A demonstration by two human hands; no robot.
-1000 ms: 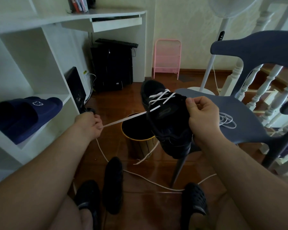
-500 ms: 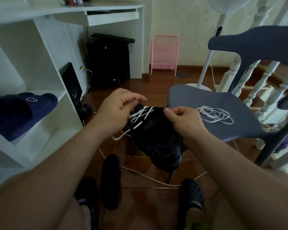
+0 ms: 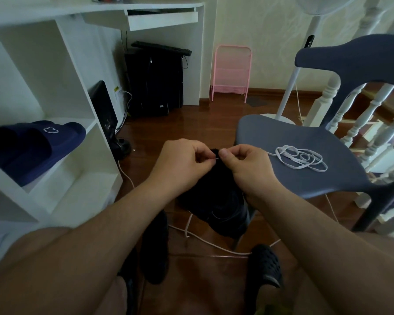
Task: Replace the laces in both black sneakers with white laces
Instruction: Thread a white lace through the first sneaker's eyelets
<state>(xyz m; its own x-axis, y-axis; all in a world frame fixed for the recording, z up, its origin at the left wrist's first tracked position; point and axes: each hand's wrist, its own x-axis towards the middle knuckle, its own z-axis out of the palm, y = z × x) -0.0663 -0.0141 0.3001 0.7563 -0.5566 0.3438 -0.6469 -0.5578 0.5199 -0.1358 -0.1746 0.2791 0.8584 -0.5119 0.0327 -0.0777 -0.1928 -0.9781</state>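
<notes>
Both hands [image 3: 214,164] pinch lace [image 3: 217,158], seemingly above sneaker [image 3: 216,201].

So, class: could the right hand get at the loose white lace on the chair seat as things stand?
Probably yes. The white lace lies uncovered on the chair seat just beside the right hand, but that hand pinches a lace tip at the black sneaker and must let go first.

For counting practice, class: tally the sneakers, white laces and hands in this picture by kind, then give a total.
Sneakers: 2 (held sneaker, floor sneaker)
Laces: 2 (chair lace, threaded lace)
Hands: 2 (left hand, right hand)
Total: 6
</notes>
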